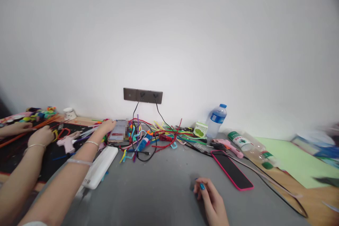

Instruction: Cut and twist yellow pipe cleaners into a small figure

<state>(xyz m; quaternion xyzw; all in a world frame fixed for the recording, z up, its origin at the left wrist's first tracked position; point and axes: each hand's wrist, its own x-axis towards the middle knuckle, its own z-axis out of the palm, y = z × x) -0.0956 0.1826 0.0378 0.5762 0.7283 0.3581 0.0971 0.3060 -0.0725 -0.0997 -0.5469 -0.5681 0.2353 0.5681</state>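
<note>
My left hand [107, 126] reaches across the left side, with a bracelet and a hair tie on the arm. Its fingers are closed over the upper left edge of a smartphone [118, 131] with a lit, partly blurred screen. My right hand [210, 199] rests low on the grey tabletop [159, 190], fingers loosely curled in, blue polish on the thumbnail, nothing visible in it. To its right lies a dark-screened phone in a pink case [233, 171]. Below my left hand, a white power bank [101, 166] lies partly behind my forearm. Pipe cleaners [169, 137] are heaped beside the smartphone.
Cables run from the wall socket [143, 95]. Along the wall stand a water bottle [217, 122] and a green box [200, 129]. A pink glue gun [229, 147] and bottles [239, 141] lie right. At left, a co-worker's hands [42, 137] are near scissors [62, 134] and another glue gun [67, 143].
</note>
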